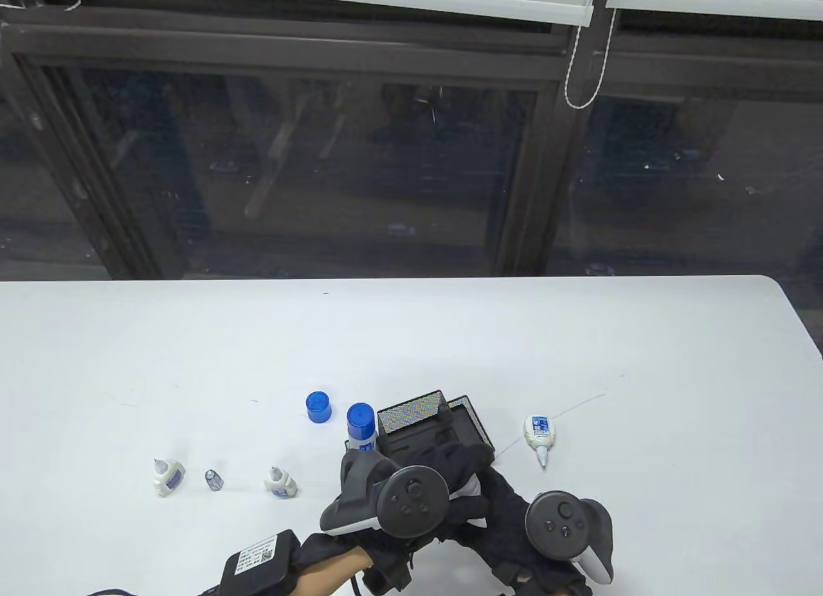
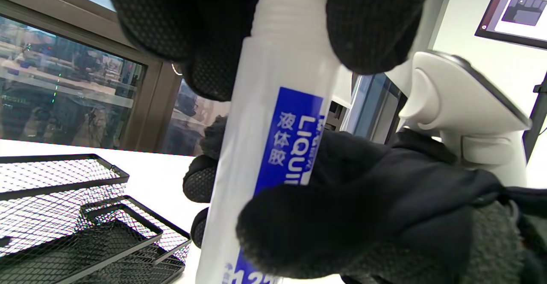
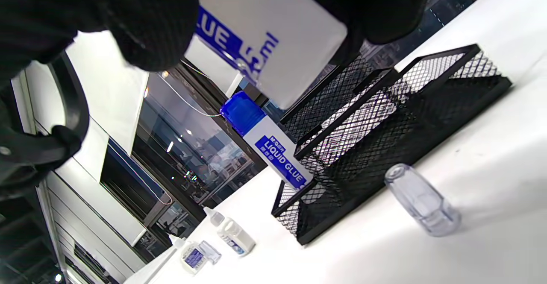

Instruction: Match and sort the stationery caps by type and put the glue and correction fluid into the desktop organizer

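Both hands hold one white liquid glue bottle (image 2: 277, 147) with a blue label, just in front of the black mesh organizer (image 1: 411, 416). My left hand (image 1: 447, 461) grips its upper end, and my right hand (image 1: 492, 493) grips the lower body (image 3: 273, 40). The bottle's top is hidden by my left fingers (image 2: 376, 27). A second glue bottle (image 1: 361, 425) with a blue cap stands at the organizer's left side. Left of it sits a loose blue cap (image 1: 319, 406). Two small correction fluid bottles (image 1: 168, 477) (image 1: 280, 481) stand at the left, a small clear cap (image 1: 213, 480) between them.
Another small bottle (image 1: 539, 434) lies right of the organizer, nozzle toward me. A clear cap (image 3: 421, 200) stands on the table near the organizer's front in the right wrist view. The white table's far edge runs below a dark window.
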Tool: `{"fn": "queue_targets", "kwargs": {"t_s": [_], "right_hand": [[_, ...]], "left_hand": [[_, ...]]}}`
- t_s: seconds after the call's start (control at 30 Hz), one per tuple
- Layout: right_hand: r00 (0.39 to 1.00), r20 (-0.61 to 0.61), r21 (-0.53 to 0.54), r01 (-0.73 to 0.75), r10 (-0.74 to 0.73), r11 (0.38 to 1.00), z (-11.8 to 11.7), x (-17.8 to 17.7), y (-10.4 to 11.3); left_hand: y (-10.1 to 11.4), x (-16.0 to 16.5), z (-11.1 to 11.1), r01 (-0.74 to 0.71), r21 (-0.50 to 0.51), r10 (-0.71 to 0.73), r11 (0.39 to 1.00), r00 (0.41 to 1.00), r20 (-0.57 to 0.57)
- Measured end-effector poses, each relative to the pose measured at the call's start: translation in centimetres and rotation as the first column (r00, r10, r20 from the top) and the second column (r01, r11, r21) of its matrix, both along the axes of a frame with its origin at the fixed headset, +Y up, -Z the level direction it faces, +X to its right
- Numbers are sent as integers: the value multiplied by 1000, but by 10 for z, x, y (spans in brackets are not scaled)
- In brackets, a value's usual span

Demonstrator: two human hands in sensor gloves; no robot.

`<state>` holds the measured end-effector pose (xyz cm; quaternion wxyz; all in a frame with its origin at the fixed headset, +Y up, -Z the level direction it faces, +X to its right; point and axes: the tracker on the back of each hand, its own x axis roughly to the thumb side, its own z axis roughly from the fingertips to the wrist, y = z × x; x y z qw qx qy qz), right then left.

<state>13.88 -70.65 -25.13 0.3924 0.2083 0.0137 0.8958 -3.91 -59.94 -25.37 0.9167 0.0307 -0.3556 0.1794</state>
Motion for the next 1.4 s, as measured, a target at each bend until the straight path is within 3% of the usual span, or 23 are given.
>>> {"fn": "queue_targets", "kwargs": {"t_s": [0.23,0.4,0.57,0.73,0.83,1.07,1.2,1.3,1.4], "right_hand": [[999,-22,-18,41,-42,999,2,-3,1],[998,11,-14,54,-54,998,1,4,3],[994,49,-19,103,-102,994,-3,15,5],[991,76,-8,112,-111,994,-3,21,6],[987,100,-4,127,-126,992,-2,22,6],[984,104,-3,145,-144,989,-3,25,6],[984,107,0,142,-141,990,-4,27,6],[984,105,-6,146,-144,989,-5,28,6],[984,99,-6,146,-145,989,-5,29,6]], "left_hand": [[3,-2,4,32,-7,-32,999,999,13],[23,-31,-4,-65,23,66,998,996,-53],[46,-75,-20,-75,127,102,989,968,-228],[37,-112,-47,-23,133,80,991,895,-438],[19,-129,-72,10,36,12,999,833,-553],[-34,-138,-129,88,-215,-214,973,696,-685],[-63,-138,-153,147,-373,-379,916,624,-683],[-86,-134,-169,213,-502,-522,838,578,-627],[-101,-131,-180,230,-574,-593,786,540,-597]]}}
